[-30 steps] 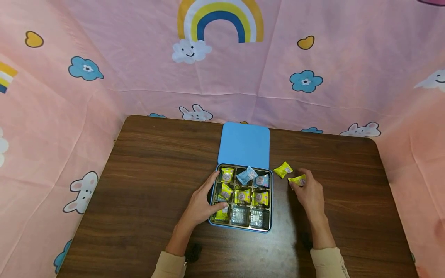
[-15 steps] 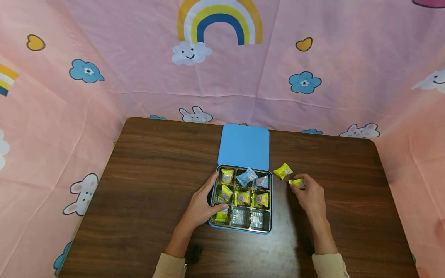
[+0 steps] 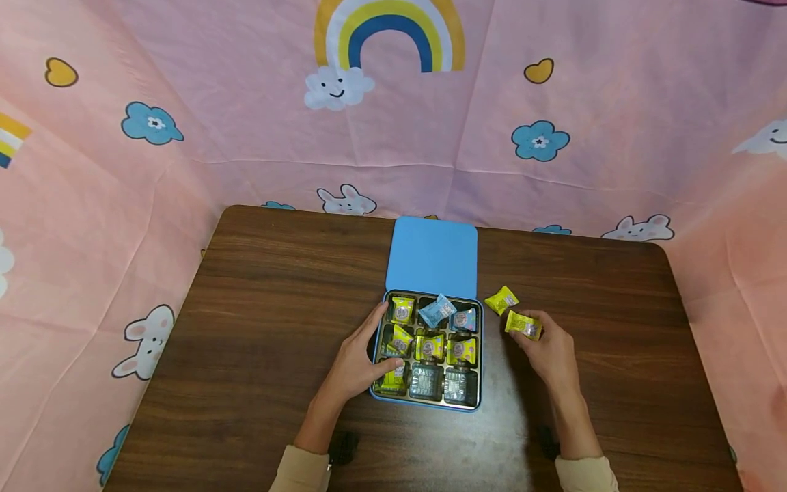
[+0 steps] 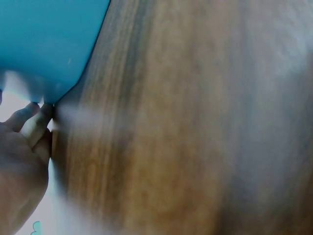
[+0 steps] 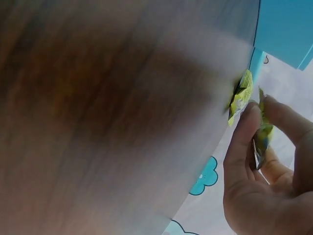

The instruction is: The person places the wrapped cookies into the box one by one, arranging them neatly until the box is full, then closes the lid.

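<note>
Partly covered by the thumb of the left grip [image 3: 353, 362], one yellow packet [image 3: 391, 380] sits in a corner of the blue tin [image 3: 424, 403]; its print is too small to read. Altogether the tin holds five yellow and two blue packets [image 3: 437, 311]. The left grip spreads along its edge; on the right, the right grip [image 3: 551, 350] pinches another packet [image 3: 523, 325] near a loose packet [image 3: 501, 300] on the table [image 3: 283, 287].

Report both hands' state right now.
Left hand: open, against the left side of the blue box.
Right hand: pinching a yellow packet.
</note>
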Available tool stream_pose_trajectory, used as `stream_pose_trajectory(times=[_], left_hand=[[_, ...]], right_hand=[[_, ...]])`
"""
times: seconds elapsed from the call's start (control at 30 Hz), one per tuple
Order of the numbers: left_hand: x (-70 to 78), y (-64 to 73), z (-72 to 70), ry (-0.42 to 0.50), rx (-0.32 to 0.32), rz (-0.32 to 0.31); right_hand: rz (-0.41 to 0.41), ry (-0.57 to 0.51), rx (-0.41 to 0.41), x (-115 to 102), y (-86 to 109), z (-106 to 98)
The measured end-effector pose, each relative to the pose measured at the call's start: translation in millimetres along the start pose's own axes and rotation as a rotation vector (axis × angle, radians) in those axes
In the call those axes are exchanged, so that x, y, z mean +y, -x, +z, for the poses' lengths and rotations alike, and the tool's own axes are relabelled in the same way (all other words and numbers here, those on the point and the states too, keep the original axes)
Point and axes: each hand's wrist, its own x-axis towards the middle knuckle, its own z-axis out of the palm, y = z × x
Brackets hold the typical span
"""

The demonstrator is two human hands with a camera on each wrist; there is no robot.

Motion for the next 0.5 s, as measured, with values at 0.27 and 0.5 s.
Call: stream_pose_trajectory(times=[0.27, 0.5], left_hand=[[-0.3, 0.1, 0.1, -0.001, -0.002, 0.006], [0.8, 0.2, -0.5, 0.0, -0.004, -0.001]], right_hand=[[-0.019, -0.016, 0.069, -0.7, 6.0, -0.1], [-0.153, -0.046, 0.096, -4.4, 11.6, -2.8]])
